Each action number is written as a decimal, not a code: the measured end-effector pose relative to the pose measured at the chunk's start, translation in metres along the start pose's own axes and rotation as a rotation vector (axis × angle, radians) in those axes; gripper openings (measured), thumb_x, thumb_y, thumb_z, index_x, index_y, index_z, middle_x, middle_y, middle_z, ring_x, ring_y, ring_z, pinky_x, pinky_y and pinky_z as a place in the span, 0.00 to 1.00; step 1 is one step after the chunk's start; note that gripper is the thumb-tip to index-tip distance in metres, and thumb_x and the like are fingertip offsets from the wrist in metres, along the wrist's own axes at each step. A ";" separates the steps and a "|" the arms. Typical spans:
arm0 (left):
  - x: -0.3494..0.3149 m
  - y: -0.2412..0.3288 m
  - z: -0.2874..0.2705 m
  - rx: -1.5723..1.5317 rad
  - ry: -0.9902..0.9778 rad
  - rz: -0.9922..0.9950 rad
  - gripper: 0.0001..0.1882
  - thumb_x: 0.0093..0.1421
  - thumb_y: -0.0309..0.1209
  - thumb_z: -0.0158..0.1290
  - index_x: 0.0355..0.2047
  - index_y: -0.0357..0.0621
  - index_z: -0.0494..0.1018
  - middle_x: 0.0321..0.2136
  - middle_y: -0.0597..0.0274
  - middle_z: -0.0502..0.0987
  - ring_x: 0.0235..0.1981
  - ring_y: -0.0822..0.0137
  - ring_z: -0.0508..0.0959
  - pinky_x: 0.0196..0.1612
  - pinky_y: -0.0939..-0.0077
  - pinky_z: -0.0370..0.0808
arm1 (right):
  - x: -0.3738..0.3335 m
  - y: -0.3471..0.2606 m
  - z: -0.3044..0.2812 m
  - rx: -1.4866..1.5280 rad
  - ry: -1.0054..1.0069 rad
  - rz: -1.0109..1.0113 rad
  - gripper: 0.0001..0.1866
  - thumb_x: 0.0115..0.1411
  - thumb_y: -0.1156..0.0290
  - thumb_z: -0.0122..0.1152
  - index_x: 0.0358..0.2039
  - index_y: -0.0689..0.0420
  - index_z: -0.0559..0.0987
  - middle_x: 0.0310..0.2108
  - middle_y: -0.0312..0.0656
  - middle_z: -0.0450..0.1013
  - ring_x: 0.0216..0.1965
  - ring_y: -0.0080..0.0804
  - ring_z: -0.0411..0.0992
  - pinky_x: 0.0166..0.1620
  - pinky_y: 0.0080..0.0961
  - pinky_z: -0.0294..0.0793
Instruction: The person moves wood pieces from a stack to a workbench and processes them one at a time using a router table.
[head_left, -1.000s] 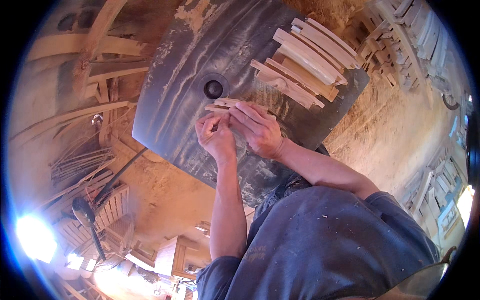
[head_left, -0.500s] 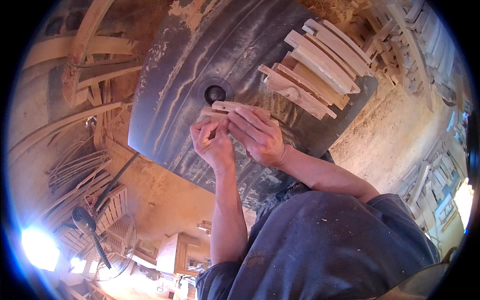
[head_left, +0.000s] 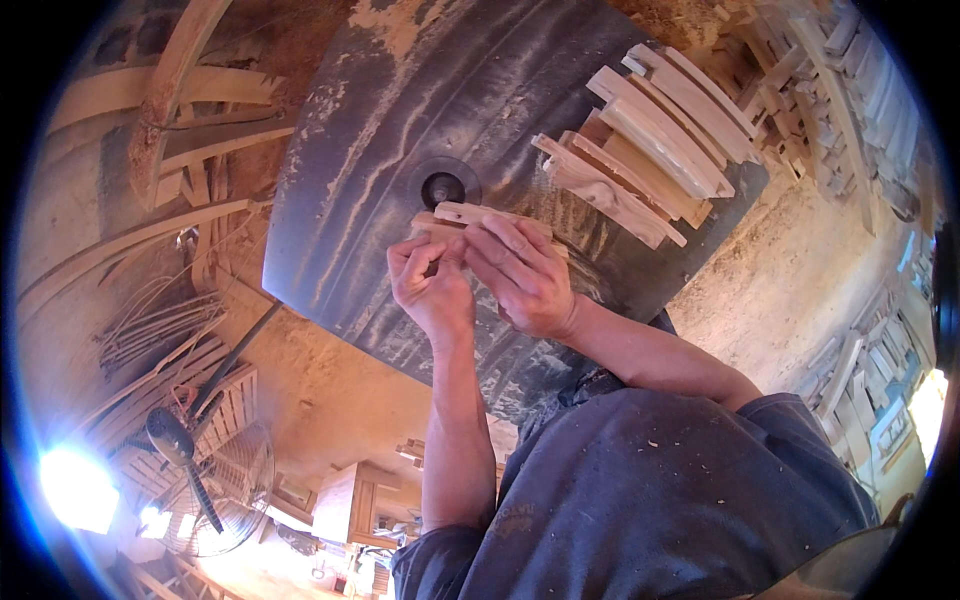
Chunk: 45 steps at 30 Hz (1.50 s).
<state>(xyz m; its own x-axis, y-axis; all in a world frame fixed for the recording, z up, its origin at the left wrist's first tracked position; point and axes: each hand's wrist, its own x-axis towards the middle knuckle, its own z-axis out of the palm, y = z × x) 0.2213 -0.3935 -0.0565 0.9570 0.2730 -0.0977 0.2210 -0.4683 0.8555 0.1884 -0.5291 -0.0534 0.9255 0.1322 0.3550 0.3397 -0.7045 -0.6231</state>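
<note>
Both of my hands grip one small pale wooden piece (head_left: 470, 216) over a dark, dusty metal machine table (head_left: 370, 190). My left hand (head_left: 432, 285) pinches its near left end. My right hand (head_left: 520, 275) lies over its right part with the fingers curled on it. The piece sits just below a round cutter spindle (head_left: 443, 187) set in a hole in the table. A stack of similar cut wooden pieces (head_left: 640, 150) lies on the table to the right of my hands.
Long curved wooden strips (head_left: 150, 230) lean at the left. A standing fan (head_left: 190, 470) is at the lower left beside a bright light. More wooden blocks (head_left: 800, 70) are heaped at the upper right. Sawdust covers the floor (head_left: 790, 280).
The hands and the wooden piece hold about the same place by the spindle; the view has shifted slightly, and the piece has edged a little closer to the spindle.
</note>
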 end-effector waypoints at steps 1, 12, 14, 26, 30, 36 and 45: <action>0.001 -0.001 0.000 0.015 -0.004 0.014 0.09 0.49 0.15 0.69 0.25 0.40 0.80 0.38 0.64 0.74 0.37 0.69 0.76 0.37 0.75 0.74 | 0.000 0.000 0.001 -0.006 -0.002 -0.001 0.21 0.49 0.69 0.60 0.43 0.65 0.82 0.54 0.51 0.76 0.60 0.48 0.72 0.61 0.45 0.70; 0.004 -0.006 -0.001 0.027 0.001 0.063 0.10 0.49 0.16 0.69 0.25 0.40 0.79 0.37 0.63 0.75 0.37 0.68 0.76 0.37 0.75 0.75 | 0.001 0.001 0.004 0.031 0.016 0.004 0.21 0.49 0.69 0.60 0.43 0.66 0.82 0.53 0.51 0.76 0.59 0.49 0.72 0.60 0.47 0.71; 0.006 -0.005 -0.002 0.045 -0.006 0.059 0.10 0.49 0.16 0.69 0.25 0.40 0.79 0.37 0.63 0.75 0.37 0.68 0.76 0.37 0.74 0.75 | 0.003 0.001 0.006 0.037 0.024 0.002 0.21 0.49 0.69 0.60 0.43 0.65 0.83 0.53 0.51 0.77 0.59 0.48 0.72 0.60 0.46 0.71; 0.032 -0.015 -0.017 0.071 0.025 -0.036 0.08 0.50 0.14 0.66 0.23 0.38 0.78 0.35 0.65 0.75 0.36 0.69 0.76 0.35 0.77 0.76 | 0.022 0.001 0.033 -0.008 0.047 -0.084 0.19 0.51 0.68 0.60 0.42 0.63 0.83 0.53 0.47 0.76 0.61 0.46 0.71 0.61 0.44 0.71; 0.045 -0.010 -0.025 0.038 0.036 -0.098 0.07 0.51 0.14 0.66 0.23 0.36 0.78 0.34 0.65 0.74 0.35 0.70 0.76 0.34 0.77 0.77 | 0.038 -0.004 0.043 0.028 0.089 -0.093 0.18 0.48 0.69 0.62 0.40 0.64 0.83 0.50 0.48 0.77 0.58 0.46 0.72 0.58 0.45 0.73; 0.066 -0.019 -0.046 0.069 0.041 -0.144 0.02 0.55 0.17 0.64 0.27 0.33 0.81 0.33 0.62 0.77 0.35 0.69 0.77 0.39 0.75 0.76 | 0.058 -0.013 0.067 0.044 0.103 -0.132 0.18 0.46 0.69 0.64 0.38 0.64 0.83 0.49 0.47 0.76 0.58 0.45 0.72 0.59 0.43 0.72; 0.116 -0.018 -0.065 -0.112 0.177 -0.392 0.30 0.51 0.28 0.71 0.50 0.25 0.71 0.41 0.52 0.77 0.38 0.65 0.78 0.35 0.73 0.77 | 0.083 -0.037 0.103 0.069 0.030 -0.213 0.24 0.49 0.66 0.59 0.45 0.66 0.81 0.54 0.51 0.74 0.62 0.47 0.67 0.67 0.45 0.64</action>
<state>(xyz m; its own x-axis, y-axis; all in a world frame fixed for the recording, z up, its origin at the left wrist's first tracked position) 0.3158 -0.2986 -0.0499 0.7557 0.5563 -0.3457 0.5301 -0.2095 0.8217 0.2698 -0.4203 -0.0732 0.8267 0.2515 0.5034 0.5384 -0.6135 -0.5777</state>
